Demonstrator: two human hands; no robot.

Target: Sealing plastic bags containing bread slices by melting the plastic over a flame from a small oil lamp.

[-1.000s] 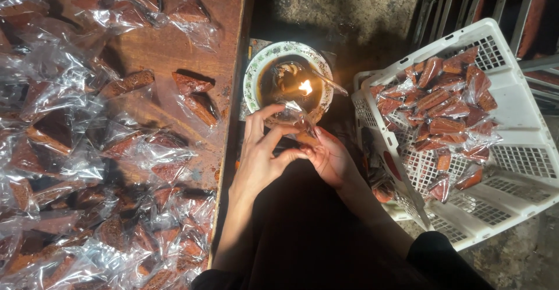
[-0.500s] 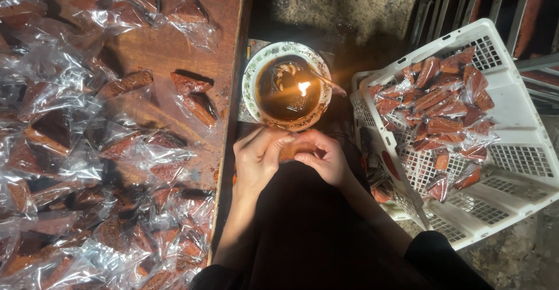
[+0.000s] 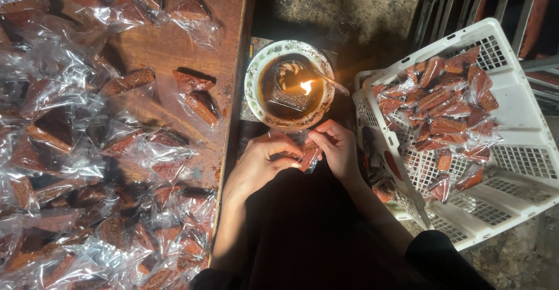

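Observation:
Both my hands hold one small reddish-brown wrapped piece [image 3: 307, 153] in clear plastic, just below a patterned bowl [image 3: 253, 86]. My left hand [image 3: 262, 165] pinches its left side. My right hand [image 3: 336, 147] grips its right end with thumb and fingers. Inside the bowl a small flame [image 3: 305, 86] burns over dark liquid, with a thin stick [image 3: 329, 81] resting on the rim.
A wooden table [image 3: 174, 45] at the left is covered with several brown pieces in clear plastic bags [image 3: 70, 168]. At the right a white slotted plastic crate [image 3: 512, 168] holds several sealed pieces [image 3: 442, 109]. Rough ground and metal bars lie beyond.
My hands have drawn back from the bowl's rim toward my lap, still holding the wrapped piece between them. The flame keeps burning in the bowl.

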